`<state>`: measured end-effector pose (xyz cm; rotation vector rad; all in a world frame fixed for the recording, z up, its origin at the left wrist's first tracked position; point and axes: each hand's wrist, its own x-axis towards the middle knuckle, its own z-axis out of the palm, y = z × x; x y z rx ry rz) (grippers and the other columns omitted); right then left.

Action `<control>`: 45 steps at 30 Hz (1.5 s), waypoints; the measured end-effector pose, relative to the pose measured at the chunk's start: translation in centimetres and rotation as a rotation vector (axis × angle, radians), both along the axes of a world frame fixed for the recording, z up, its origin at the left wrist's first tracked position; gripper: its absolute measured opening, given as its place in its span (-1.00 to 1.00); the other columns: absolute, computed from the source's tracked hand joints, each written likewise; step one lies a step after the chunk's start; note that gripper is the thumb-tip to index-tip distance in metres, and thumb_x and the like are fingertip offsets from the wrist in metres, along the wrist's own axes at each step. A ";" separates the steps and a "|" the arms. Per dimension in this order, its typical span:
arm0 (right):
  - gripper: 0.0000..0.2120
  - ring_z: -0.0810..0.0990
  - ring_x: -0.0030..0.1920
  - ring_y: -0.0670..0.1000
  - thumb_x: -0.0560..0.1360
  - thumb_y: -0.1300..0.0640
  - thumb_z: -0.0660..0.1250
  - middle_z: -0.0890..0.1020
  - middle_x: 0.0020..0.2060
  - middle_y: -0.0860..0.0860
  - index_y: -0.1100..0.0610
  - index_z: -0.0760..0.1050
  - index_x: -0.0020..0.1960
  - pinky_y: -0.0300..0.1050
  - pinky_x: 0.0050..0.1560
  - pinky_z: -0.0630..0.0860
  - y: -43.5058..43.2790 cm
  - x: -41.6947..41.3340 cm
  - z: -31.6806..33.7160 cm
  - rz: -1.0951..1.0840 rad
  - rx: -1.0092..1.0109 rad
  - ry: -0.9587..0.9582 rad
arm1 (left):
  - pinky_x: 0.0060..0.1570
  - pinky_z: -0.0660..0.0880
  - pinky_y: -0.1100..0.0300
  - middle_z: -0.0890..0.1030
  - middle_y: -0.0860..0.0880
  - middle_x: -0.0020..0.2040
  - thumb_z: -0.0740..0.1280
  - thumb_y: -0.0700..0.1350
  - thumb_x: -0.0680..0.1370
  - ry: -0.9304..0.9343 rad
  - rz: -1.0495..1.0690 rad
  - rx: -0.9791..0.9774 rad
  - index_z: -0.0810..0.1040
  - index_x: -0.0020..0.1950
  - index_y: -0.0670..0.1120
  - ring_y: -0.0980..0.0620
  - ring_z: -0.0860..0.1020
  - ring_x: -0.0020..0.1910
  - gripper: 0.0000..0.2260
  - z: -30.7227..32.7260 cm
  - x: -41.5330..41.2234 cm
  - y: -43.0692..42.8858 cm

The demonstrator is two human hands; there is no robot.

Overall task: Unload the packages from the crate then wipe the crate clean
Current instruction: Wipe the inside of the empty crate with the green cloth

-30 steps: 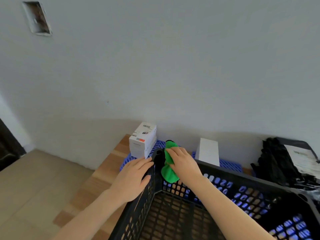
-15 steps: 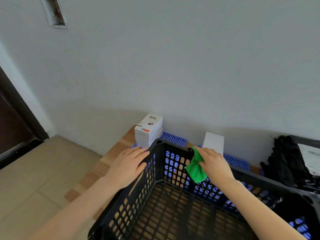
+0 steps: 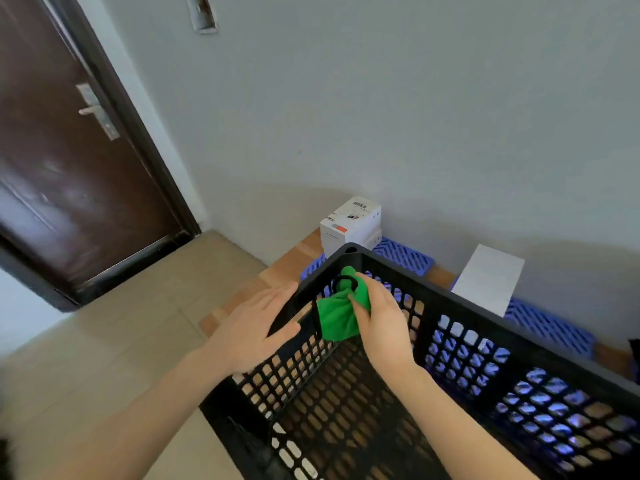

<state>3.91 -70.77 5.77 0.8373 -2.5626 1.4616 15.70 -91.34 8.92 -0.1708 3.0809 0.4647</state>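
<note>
The black crate [image 3: 450, 297] on the bench [image 3: 287, 266] shows nothing inside, so unloading looks done and wiping is in hand. The left hand [image 3: 256, 327], fingers straight, braces the rim at nine o'clock of the green cloth [image 3: 334, 318], which the right hand [image 3: 384, 327] grips bunched against the inner corner. The next move likely calls for sweeping along the walls. Two white packages [image 3: 349, 225] stand beyond, at twelve and two o'clock.

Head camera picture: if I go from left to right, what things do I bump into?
Brown door → left hand → green cloth → right hand → plain white box.
</note>
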 end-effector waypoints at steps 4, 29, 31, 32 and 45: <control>-0.63 0.49 0.23 -0.10 0.55 0.03 0.22 0.54 0.21 -0.04 0.06 0.41 0.34 -0.02 0.25 0.49 -2.9 0.2 -2.3 -0.207 -0.222 -0.080 | 0.52 0.11 0.06 0.11 0.18 0.56 -0.08 0.40 0.54 0.018 -0.029 0.005 0.05 0.58 0.13 0.18 0.09 0.54 -0.33 0.4 -0.2 -0.3; -0.31 0.03 0.52 -0.15 0.51 0.33 0.23 0.08 0.52 -0.08 0.01 0.02 0.53 -0.17 0.51 0.04 -10.4 1.2 -12.4 -0.248 -0.313 -0.243 | 0.47 -0.01 0.37 0.00 0.21 0.59 0.08 0.22 0.59 0.016 -0.180 -0.007 0.01 0.60 0.07 0.28 -0.01 0.54 -0.38 -0.5 -8.0 0.0; -0.32 0.08 0.49 -0.15 0.53 0.35 0.23 0.09 0.50 -0.13 -0.02 0.04 0.52 -0.01 0.49 0.17 -10.1 1.4 -13.8 -0.299 -0.323 -0.371 | 0.42 -0.01 0.43 -0.01 0.24 0.59 0.08 0.24 0.58 0.011 -0.174 -0.025 0.00 0.60 0.10 0.31 0.00 0.53 -0.38 -0.5 -8.0 0.0; -0.34 0.12 0.49 -0.14 0.54 0.35 0.23 0.12 0.50 -0.13 -0.02 0.06 0.52 0.02 0.48 0.21 -9.9 1.6 -14.3 -0.315 -0.331 -0.441 | 0.40 -0.01 0.47 -0.01 0.26 0.58 0.07 0.25 0.58 0.008 -0.172 -0.031 0.00 0.60 0.11 0.32 0.00 0.53 -0.38 -0.5 -8.0 0.0; -0.52 0.25 0.43 -0.20 0.56 0.23 0.23 0.33 0.44 -0.06 0.06 0.29 0.46 -0.24 0.44 0.19 -10.8 1.6 -7.5 -0.302 -0.674 -0.292 | 0.51 0.14 0.02 0.07 0.21 0.58 0.10 0.19 0.59 0.032 -0.187 0.032 0.06 0.60 0.05 0.24 0.06 0.54 -0.40 -0.4 -7.9 0.2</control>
